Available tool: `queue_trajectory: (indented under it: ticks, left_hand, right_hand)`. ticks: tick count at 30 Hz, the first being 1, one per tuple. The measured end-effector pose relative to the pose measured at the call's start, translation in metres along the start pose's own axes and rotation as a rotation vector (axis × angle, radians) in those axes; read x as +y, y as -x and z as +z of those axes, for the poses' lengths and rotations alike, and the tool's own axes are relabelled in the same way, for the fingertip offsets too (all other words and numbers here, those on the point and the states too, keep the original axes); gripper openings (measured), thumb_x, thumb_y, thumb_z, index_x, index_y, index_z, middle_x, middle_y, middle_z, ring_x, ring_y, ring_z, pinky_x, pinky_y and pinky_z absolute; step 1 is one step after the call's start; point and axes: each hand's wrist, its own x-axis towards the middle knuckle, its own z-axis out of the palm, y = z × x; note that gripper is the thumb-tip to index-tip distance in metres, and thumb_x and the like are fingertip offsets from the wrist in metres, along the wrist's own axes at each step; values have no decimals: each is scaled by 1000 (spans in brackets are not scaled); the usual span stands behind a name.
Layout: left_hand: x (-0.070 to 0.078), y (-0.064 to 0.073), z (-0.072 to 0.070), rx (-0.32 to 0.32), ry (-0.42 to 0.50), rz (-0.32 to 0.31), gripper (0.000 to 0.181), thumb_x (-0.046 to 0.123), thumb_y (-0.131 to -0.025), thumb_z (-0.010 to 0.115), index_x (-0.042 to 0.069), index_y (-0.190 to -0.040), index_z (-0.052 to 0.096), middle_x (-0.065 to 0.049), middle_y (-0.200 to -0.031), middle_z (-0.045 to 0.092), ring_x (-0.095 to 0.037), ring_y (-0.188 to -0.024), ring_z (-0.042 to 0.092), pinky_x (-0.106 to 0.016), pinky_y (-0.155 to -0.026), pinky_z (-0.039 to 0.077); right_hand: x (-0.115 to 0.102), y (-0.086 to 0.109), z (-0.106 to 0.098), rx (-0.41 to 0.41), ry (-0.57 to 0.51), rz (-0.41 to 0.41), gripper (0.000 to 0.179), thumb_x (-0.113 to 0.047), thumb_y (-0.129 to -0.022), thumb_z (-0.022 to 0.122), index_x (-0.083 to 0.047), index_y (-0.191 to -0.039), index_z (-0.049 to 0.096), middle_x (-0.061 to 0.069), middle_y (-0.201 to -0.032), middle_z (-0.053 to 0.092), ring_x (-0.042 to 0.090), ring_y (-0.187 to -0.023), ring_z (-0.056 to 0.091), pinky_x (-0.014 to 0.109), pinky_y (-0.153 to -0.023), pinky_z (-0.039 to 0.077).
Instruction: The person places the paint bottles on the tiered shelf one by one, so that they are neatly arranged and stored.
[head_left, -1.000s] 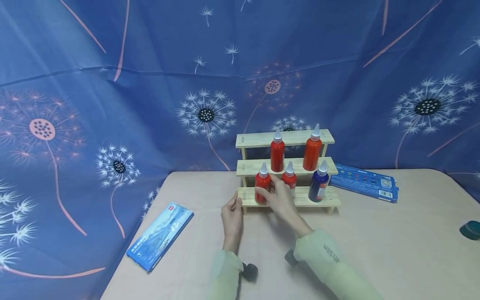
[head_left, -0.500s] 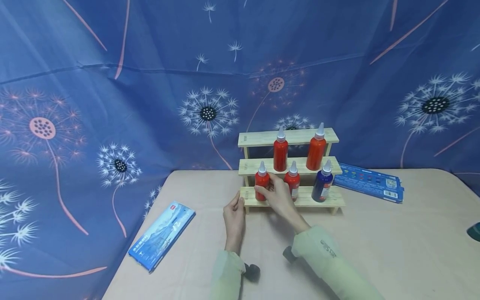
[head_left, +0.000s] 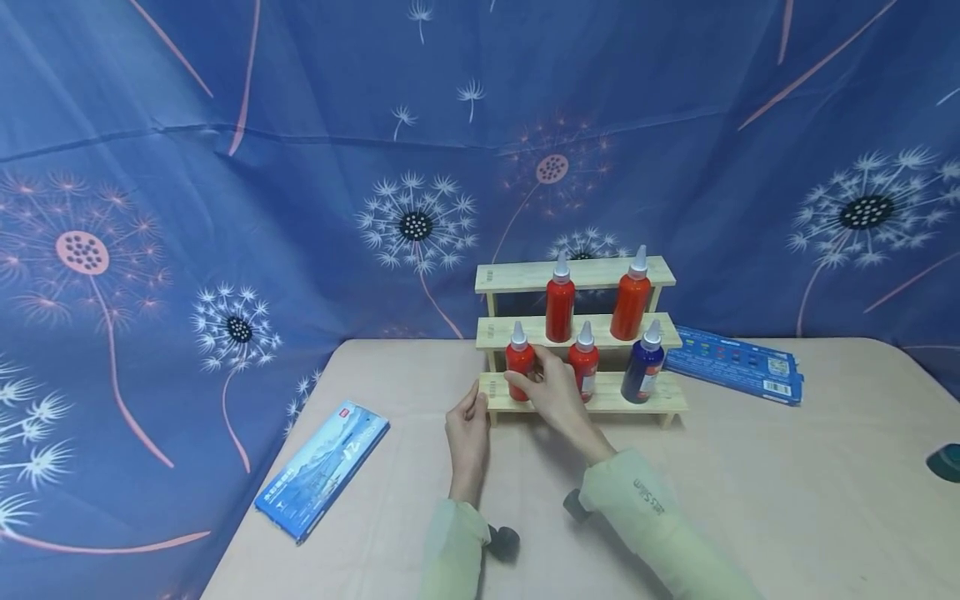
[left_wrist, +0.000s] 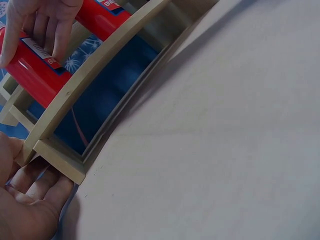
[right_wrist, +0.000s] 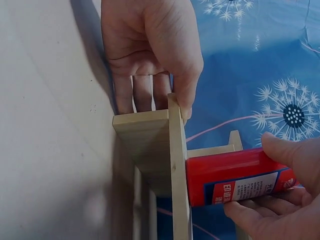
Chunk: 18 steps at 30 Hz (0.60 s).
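A three-step wooden rack [head_left: 513, 277] stands on the table. My right hand [head_left: 557, 392] grips a red squeeze bottle [head_left: 517, 358] with a pale pointed cap, upright at the left end of the lowest step. In the right wrist view, thumb and fingers wrap this bottle [right_wrist: 235, 170], its base against the board. My left hand [head_left: 467, 435] holds the left end of that step, thumb on the board and fingers beneath, as the left wrist view shows. Beside the right hand stands another red bottle [head_left: 583, 360], partly hidden by it. Farther right is a dark blue bottle [head_left: 643, 371].
On the middle step are a red bottle [head_left: 559, 310] and an orange-red bottle [head_left: 630, 307]. One flat blue box [head_left: 322, 471] lies at the left, another blue box [head_left: 735, 367] behind the rack's right side. A dark green round object [head_left: 945, 461] sits at the right edge.
My right hand has slid the red bottle slightly left along the lowest step, widening the gap to the neighbouring red bottle. My left hand stays at the rack's end. The head view has shifted a little.
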Motion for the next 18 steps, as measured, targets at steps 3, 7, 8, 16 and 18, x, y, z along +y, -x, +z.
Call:
queue_trajectory:
  ticks: [3, 7, 8, 16, 18]
  left_hand:
    - [-1, 1, 2, -7, 2, -3, 36, 12, -100, 54, 3, -135, 55, -13, -134, 57, -26, -131, 49, -38, -106, 46]
    - [-3, 0, 5, -9, -4, -5, 36, 12, -100, 54, 3, -134, 56, -12, -134, 57, -27, -132, 48, -41, -109, 43]
    - [-4, -1, 6, -9, -4, -9, 36, 13, -100, 54, 4, -134, 56, -11, -134, 58, -26, -132, 48, -42, -111, 41]
    - [-12, -5, 3, 25, 2, 15, 34, 11, -99, 55, 2, -131, 59, -13, -131, 59, -28, -132, 48, -44, -112, 39]
    - [-14, -6, 1, 29, -2, 18, 34, 10, -99, 55, 1, -132, 58, -14, -132, 59, -29, -132, 47, -44, -111, 41]
  right_hand:
    - [0, 0, -2, 6, 5, 22, 63, -21, -86, 77, -4, -139, 49, 18, -131, 62, 33, -121, 59, 48, -102, 50]
    - [-5, 0, -7, 29, -12, 15, 70, -25, -84, 78, -4, -142, 44, 19, -132, 60, 34, -120, 59, 48, -102, 50]
    - [-8, 0, -9, 38, -17, 4, 71, -25, -84, 79, -5, -143, 44, 19, -132, 60, 34, -121, 59, 48, -102, 50]
    - [-41, 6, -22, 29, -91, -131, 71, -29, -88, 74, -8, -147, 40, 14, -147, 48, 28, -135, 46, 43, -110, 43]
    - [-50, 11, -29, 25, -91, -176, 70, -30, -89, 73, -9, -147, 40, 12, -148, 47, 27, -136, 45, 42, -111, 42]
